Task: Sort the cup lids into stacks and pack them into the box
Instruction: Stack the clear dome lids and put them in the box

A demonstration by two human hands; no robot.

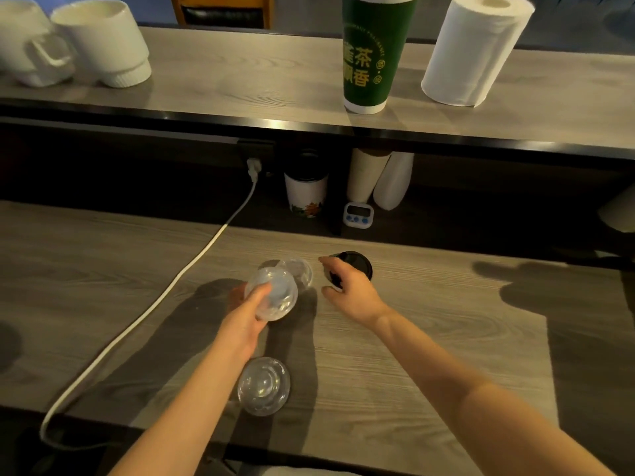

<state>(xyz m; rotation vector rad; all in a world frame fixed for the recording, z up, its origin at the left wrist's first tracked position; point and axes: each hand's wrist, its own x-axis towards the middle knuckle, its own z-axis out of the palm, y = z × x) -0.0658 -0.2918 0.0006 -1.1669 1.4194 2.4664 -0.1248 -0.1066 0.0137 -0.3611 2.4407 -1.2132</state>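
Observation:
My left hand (245,317) grips a clear dome lid (275,293), lifted just above the wooden counter. Right behind it another clear lid (299,267) lies on the counter. A third clear lid (264,386) lies nearer to me, beside my left forearm. My right hand (347,285) reaches over a black lid (357,262), with fingers and thumb spread around its near edge; whether it grips the lid is unclear. No box is in view.
A white power cable (165,297) runs across the counter's left side to a wall plug. Under the shelf stand a lidded cup (305,190), paper cup stacks (378,180) and a timer (358,215). On the upper shelf stand mugs, a green cup (372,53) and a paper towel roll (474,49).

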